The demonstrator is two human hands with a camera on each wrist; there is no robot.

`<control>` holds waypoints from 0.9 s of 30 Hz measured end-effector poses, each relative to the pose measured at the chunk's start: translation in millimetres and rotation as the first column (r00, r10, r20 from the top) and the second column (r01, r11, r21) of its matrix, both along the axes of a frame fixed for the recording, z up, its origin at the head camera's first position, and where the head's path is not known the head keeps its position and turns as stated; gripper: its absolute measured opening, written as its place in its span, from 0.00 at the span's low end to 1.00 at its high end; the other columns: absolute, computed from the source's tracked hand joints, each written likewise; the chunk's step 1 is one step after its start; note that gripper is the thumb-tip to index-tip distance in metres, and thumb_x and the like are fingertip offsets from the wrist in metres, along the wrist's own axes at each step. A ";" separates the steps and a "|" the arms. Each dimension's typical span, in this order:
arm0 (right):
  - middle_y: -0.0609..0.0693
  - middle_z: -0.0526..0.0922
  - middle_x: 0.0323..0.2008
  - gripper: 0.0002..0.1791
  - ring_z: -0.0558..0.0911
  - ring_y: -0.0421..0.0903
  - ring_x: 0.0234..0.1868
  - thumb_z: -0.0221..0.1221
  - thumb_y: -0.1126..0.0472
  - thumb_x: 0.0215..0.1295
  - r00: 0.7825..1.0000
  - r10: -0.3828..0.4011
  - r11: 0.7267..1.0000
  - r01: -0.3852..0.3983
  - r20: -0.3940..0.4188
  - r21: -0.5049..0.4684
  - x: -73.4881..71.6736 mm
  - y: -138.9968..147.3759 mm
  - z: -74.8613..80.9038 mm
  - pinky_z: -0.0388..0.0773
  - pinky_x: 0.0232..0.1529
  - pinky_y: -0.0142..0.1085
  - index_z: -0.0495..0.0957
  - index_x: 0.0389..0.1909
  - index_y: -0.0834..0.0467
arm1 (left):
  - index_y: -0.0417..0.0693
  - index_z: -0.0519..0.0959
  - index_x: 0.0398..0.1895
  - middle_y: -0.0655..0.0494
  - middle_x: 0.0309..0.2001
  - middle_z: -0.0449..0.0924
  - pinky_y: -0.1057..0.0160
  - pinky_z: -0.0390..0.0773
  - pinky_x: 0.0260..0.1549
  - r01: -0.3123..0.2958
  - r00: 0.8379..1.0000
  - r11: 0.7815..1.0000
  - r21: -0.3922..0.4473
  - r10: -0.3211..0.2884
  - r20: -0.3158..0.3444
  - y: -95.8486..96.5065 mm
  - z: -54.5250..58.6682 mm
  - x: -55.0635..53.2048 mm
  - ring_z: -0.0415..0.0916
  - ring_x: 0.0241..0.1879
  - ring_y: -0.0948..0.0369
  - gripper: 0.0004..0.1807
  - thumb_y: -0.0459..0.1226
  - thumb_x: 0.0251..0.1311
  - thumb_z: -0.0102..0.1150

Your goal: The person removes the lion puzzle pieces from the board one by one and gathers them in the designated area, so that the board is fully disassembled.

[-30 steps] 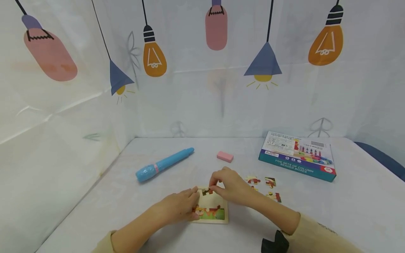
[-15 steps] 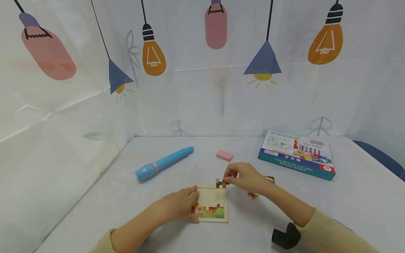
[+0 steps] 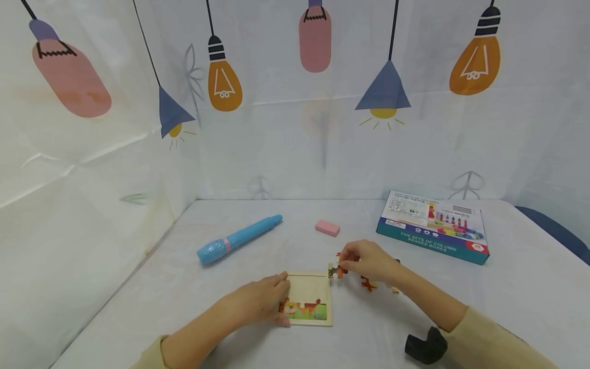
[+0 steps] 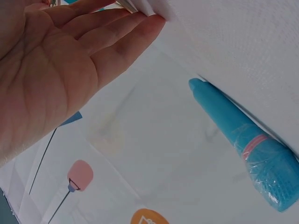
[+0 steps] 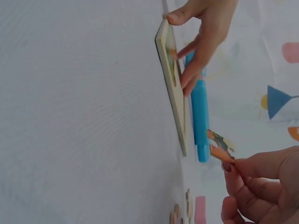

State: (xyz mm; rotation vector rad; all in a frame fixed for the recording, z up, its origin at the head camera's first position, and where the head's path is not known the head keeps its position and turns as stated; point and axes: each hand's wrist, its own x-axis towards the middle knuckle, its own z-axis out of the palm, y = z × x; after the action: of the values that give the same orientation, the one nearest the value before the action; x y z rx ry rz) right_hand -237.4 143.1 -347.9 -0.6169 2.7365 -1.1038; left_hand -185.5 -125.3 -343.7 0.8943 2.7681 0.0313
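Observation:
A square wooden puzzle board (image 3: 306, 288) lies on the table, with picture pieces of an orange animal on grass (image 3: 304, 310) filling its near row. My left hand (image 3: 262, 299) rests along the board's left side, thumb by the near corner and fingers over the frame, long and fairly straight in the left wrist view. Between thumb and index finger my right hand (image 3: 369, 261) pinches a jigsaw piece (image 3: 334, 271), just right of the board's far right corner. The right wrist view shows that piece (image 5: 220, 153) raised and tilted at the fingertips.
Loose puzzle pieces (image 3: 367, 283) lie under and around the right hand, some partly hidden. Behind are a blue microphone-shaped toy (image 3: 239, 239), a pink eraser-like block (image 3: 328, 227) and a flat beaded-boxes carton (image 3: 433, 226). A black object (image 3: 426, 346) sits by the right sleeve.
My right hand has carried the jigsaw piece from the board's far edge off to the right, toward the loose pieces. My left hand has stayed on the board.

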 end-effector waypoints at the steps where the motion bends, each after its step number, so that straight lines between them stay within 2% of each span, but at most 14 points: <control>1: 0.44 0.75 0.25 0.03 0.72 0.43 0.31 0.60 0.61 0.60 1.000 -0.006 1.000 0.006 0.011 0.003 -1.1 1.4 -1.6 0.72 0.32 0.34 0.77 0.30 0.56 | 0.43 0.66 0.57 0.43 0.65 0.59 0.53 0.66 0.54 0.001 1.000 1.000 -0.002 -0.001 0.000 0.0 0.1 0.1 0.59 0.63 0.52 0.40 0.59 0.46 0.58; 8: 0.47 0.75 0.24 0.04 0.72 0.44 0.28 0.59 0.61 0.61 0.994 -0.027 1.000 0.028 0.106 -0.009 -5.4 8.3 -10.2 0.70 0.28 0.34 0.76 0.30 0.57 | 0.42 0.65 0.59 0.44 0.65 0.59 0.53 0.66 0.54 -0.001 1.000 1.000 -0.015 0.001 -0.005 0.3 0.0 0.4 0.60 0.63 0.52 0.42 0.59 0.46 0.57; 16: 0.48 0.75 0.23 0.03 0.72 0.43 0.22 0.59 0.61 0.61 0.986 -0.051 0.999 0.053 0.159 -0.006 -6.3 9.5 -11.0 0.69 0.24 0.32 0.77 0.30 0.57 | 0.42 0.64 0.61 0.45 0.66 0.59 0.53 0.66 0.54 -0.017 1.000 0.999 -0.030 0.017 0.002 1.6 0.5 0.1 0.59 0.64 0.53 0.44 0.60 0.46 0.57; 21: 0.47 0.76 0.22 0.04 0.71 0.42 0.22 0.59 0.61 0.61 0.987 -0.032 0.999 0.029 0.160 0.019 -4.4 10.8 -10.5 0.68 0.25 0.32 0.77 0.29 0.56 | 0.42 0.65 0.61 0.45 0.66 0.59 0.53 0.66 0.55 -0.022 1.000 0.999 -0.033 0.022 0.001 2.4 1.0 0.5 0.59 0.63 0.53 0.44 0.60 0.46 0.58; 27: 0.46 0.75 0.22 0.03 0.71 0.42 0.23 0.59 0.62 0.61 0.990 -0.052 0.997 0.045 0.132 0.055 -2.9 10.1 -11.1 0.68 0.25 0.33 0.77 0.28 0.56 | 0.41 0.64 0.62 0.45 0.66 0.59 0.52 0.66 0.55 -0.027 1.000 0.999 -0.034 0.027 0.001 2.5 2.0 2.0 0.59 0.64 0.53 0.44 0.60 0.46 0.58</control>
State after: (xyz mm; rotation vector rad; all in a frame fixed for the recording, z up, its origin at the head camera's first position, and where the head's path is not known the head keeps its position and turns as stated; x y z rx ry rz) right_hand -240.2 153.2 -359.0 -0.4545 2.6686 -1.0403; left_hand -183.5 -122.8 -341.7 0.8479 2.7703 -0.0106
